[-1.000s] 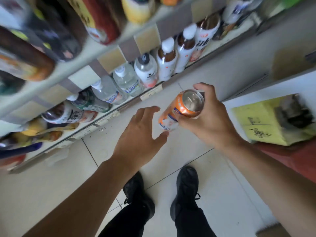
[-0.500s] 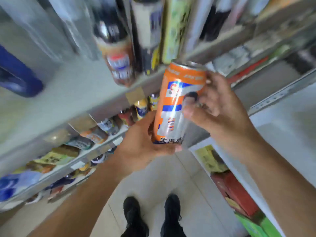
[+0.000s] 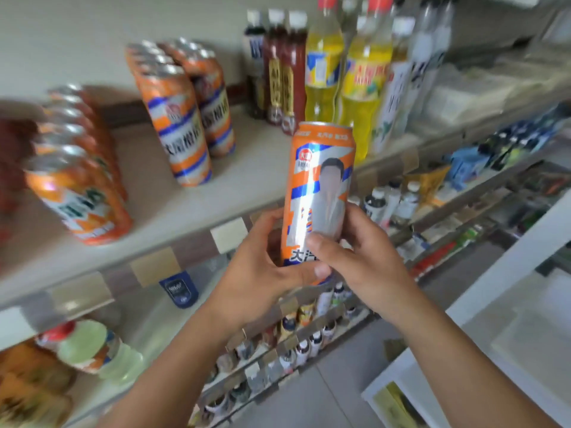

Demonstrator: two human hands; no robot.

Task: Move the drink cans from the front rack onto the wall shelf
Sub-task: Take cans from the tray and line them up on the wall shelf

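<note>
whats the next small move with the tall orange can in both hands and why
Probably lift the tall orange can forward onto the bare white shelf board beside the matching orange can rows: left hand and right hand hold it upright just below that shelf's edge.

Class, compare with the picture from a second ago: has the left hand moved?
Yes. The left hand then hung open beside the orange can; now it grips the can's base, raised from floor level to the shelf edge.

We find a retail shop: tiered shelves [image 3: 191, 208] carry ranked drink cans [image 3: 179, 118] and bottles [image 3: 324, 66].
</note>
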